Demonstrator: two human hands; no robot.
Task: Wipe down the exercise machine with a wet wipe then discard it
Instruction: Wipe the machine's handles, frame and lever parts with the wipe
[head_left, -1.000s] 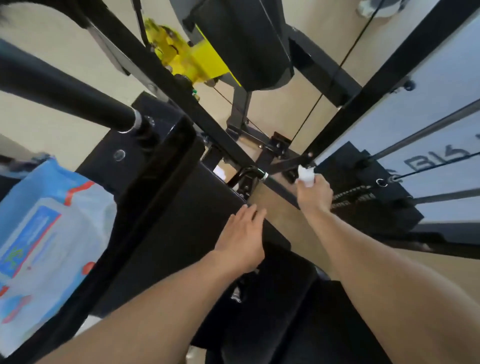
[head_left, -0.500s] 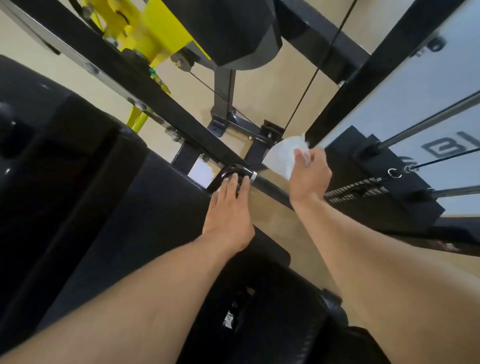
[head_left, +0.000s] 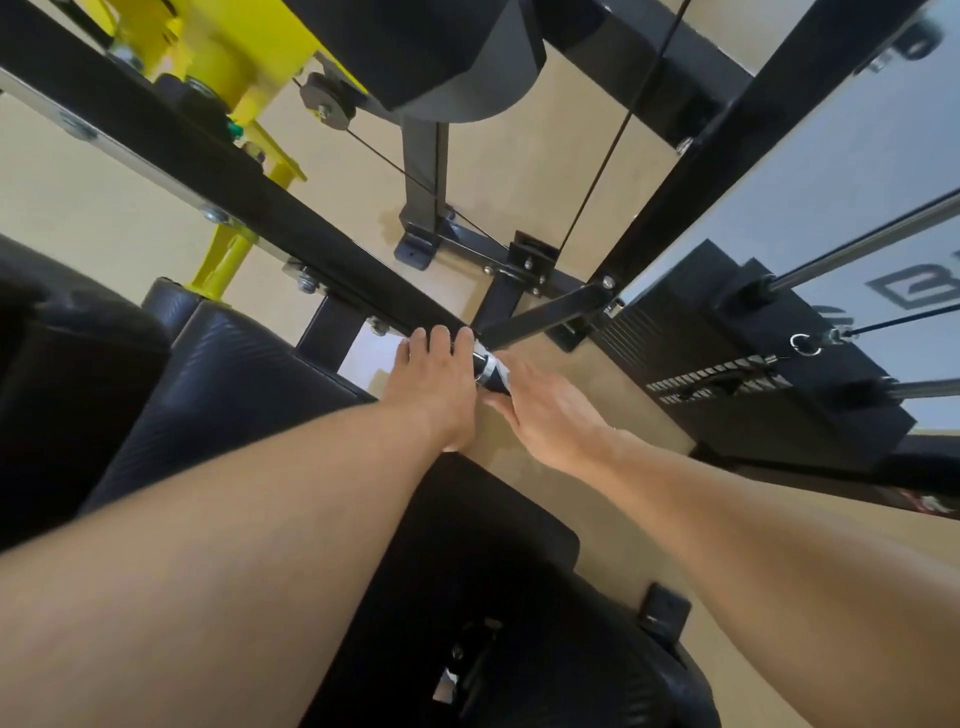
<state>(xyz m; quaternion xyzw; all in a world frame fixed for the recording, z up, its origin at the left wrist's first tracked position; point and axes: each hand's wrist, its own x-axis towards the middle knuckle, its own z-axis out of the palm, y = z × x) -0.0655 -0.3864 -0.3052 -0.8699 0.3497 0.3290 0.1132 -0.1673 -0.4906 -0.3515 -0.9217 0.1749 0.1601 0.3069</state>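
The wet wipe has been brought down onto the handle and is pressed there under the right hand. The handle is gripped by the left hand. Wiping is judged underway.

A smooth beige floor carries the black steel frame of the exercise machine. Its upright post ends in a bolted foot plate resting flat on the floor, near a second black bracket. A black weight stack stands at the right.
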